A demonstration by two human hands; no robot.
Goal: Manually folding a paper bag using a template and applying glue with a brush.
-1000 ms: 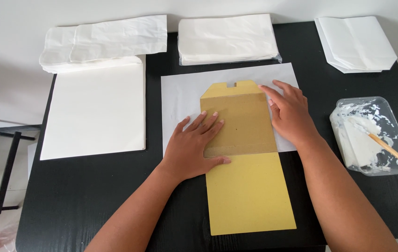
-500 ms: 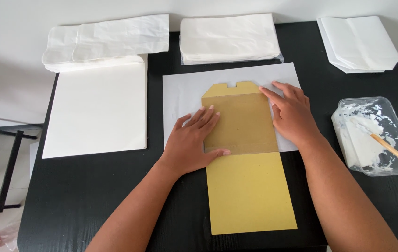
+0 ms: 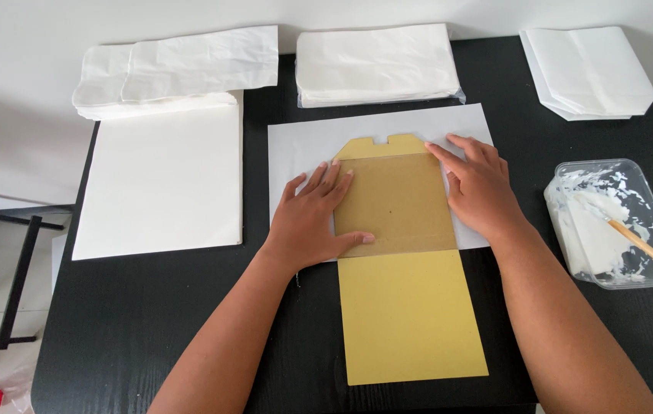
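This looks like a small paper-craft workspace in a home or modest workshop. A black wood-grain bench (image 3: 150, 322) stands against a plain white wall (image 3: 20, 69). Stacks of flat white paper bags (image 3: 376, 61) line its far edge, a large white sheet stack (image 3: 162, 180) lies toward its left edge, and a clear plastic tub of white paste (image 3: 610, 222) with a wooden stick (image 3: 652, 253) sits near its right edge.

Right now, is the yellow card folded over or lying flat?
Folded. The yellow card has its upper part turned over, brown side up, under the left hand and right hand; the lower part lies flat.
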